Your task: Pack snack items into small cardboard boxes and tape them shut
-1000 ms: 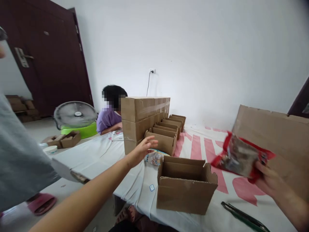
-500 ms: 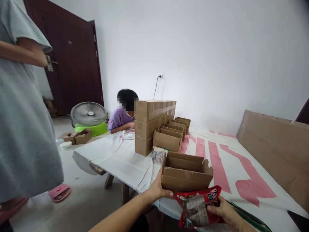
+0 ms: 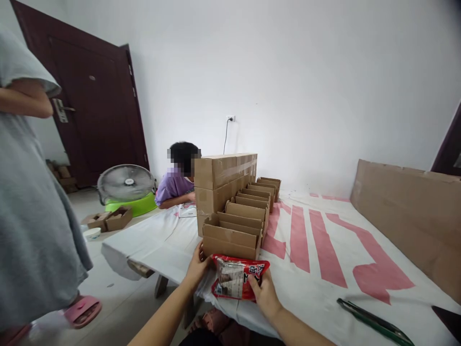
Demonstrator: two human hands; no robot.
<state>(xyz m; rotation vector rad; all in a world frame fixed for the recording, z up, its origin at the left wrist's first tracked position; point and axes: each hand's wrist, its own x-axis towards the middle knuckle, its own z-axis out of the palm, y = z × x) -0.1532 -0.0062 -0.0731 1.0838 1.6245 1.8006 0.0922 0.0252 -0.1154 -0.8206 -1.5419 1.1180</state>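
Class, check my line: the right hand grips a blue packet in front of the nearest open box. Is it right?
Wrong colour: the head view shows the right hand gripping a red packet in front of the nearest open box.

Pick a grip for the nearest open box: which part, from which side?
For the nearest open box, probably pinch the top edge of its near long wall, coming down from the wearer's side. The top is open and that edge shows clear; the next box crowds the far side. The red packet, in the right hand, sits below that edge.
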